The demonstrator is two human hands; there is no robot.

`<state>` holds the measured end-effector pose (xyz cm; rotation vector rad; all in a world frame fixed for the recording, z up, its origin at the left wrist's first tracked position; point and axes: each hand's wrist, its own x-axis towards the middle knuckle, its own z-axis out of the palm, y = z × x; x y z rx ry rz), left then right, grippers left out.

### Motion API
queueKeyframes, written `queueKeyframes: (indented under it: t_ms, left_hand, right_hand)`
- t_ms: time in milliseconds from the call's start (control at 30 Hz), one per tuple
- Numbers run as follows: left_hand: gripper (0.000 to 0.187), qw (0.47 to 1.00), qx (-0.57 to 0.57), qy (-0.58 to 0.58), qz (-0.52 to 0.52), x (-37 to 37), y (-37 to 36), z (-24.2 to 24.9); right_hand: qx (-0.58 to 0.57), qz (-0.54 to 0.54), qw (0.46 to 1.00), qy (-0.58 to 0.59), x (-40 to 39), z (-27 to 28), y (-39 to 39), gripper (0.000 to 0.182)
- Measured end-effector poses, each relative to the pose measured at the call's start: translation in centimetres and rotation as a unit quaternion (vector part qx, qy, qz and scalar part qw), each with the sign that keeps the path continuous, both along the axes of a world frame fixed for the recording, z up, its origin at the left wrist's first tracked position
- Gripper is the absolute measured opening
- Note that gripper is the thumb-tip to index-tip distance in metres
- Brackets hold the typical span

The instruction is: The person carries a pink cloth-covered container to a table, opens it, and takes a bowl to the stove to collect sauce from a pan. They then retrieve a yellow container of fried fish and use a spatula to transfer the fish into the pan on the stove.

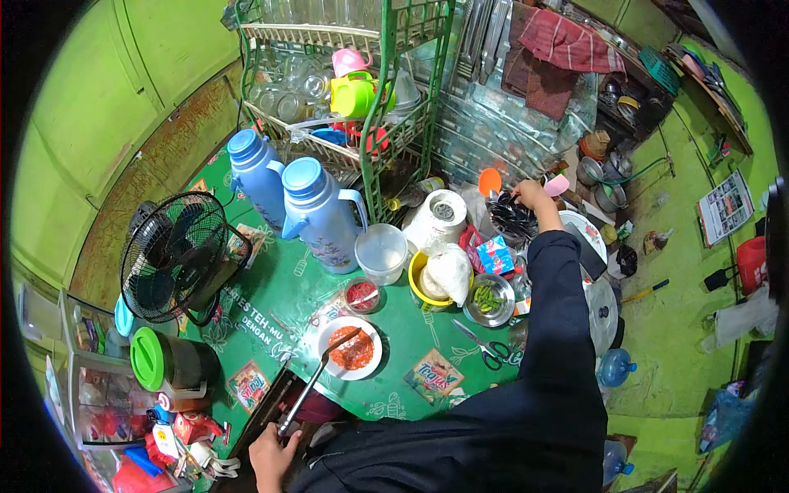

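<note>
My left hand [275, 456], at the table's front edge, has its fingers closed around the handle end of a long spatula [302, 401]. The spatula's dark tip lies over a white plate [325, 362] of chopped red food [352, 348]. At the back right, my right hand [532, 197] reaches into a bunch of dark, shiny cutlery [511, 218]. Its fingers are bent down among the pieces, and what they pinch is too small to make out. An orange cup [490, 181] and a pink scoop [557, 185] are beside that hand.
Two blue thermoses [316, 218], a fan [177, 255] and a green-lidded jar [168, 359] stand on the green table [329, 287]. Around the plate are a tub of red paste [362, 296], a yellow container [427, 300], green chillies [485, 298] and scissors [485, 345]. A green rack [386, 123] rises behind.
</note>
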<state>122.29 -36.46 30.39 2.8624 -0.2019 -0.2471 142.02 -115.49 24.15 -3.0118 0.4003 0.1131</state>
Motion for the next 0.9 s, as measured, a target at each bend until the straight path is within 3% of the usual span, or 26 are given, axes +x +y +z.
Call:
queueKeyframes:
  t_ms: [33, 133, 267, 367, 433, 533, 700, 767, 900]
  left_hand:
    - [0.043, 1.000, 0.001, 0.007, 0.003, 0.0, -0.1, 0.0]
    - [0.044, 1.000, 0.006, 0.011, 0.011, -0.1, -0.1, 0.3]
    - [0.044, 0.999, 0.000, 0.026, 0.020, -0.1, -0.2, 0.9]
    - [0.044, 1.000, 0.004, 0.014, 0.013, 0.1, 0.1, 0.6]
    - [0.044, 1.000, 0.005, 0.013, 0.008, 0.2, 0.1, 0.4]
    - [0.045, 1.000, 0.013, 0.009, 0.003, 0.1, 0.5, -0.7]
    - [0.046, 1.000, 0.025, 0.012, -0.004, 0.3, 0.2, -1.1]
    - [0.047, 0.999, 0.024, -0.012, -0.025, 0.4, 0.3, -1.3]
    - [0.047, 0.999, 0.026, 0.001, -0.019, 0.7, 0.0, -0.6]
  right_hand:
    - [-0.001, 0.000, 1.000, -0.002, -0.1, -0.2, -0.2, 0.017]
    - [0.050, -0.024, 0.979, -0.195, -1.4, -0.4, 0.4, 0.014]
    - [0.072, -0.098, 0.968, -0.218, -2.8, 1.4, 1.3, 0.018]
    - [0.112, -0.143, 0.959, -0.218, -3.3, 2.1, 0.5, 0.014]
    - [0.054, -0.120, 0.970, -0.204, -4.1, 3.9, 1.8, 0.016]
    - [-0.007, -0.051, 0.992, -0.111, -3.8, 3.5, 1.2, 0.033]
    - [-0.102, -0.075, 0.987, -0.099, -2.8, 4.4, 6.1, 0.026]
    - [-0.066, -0.004, 0.992, -0.111, -2.6, 4.1, 6.5, 0.024]
    - [-0.118, 0.041, 0.987, -0.098, -2.5, 3.6, 7.2, 0.021]
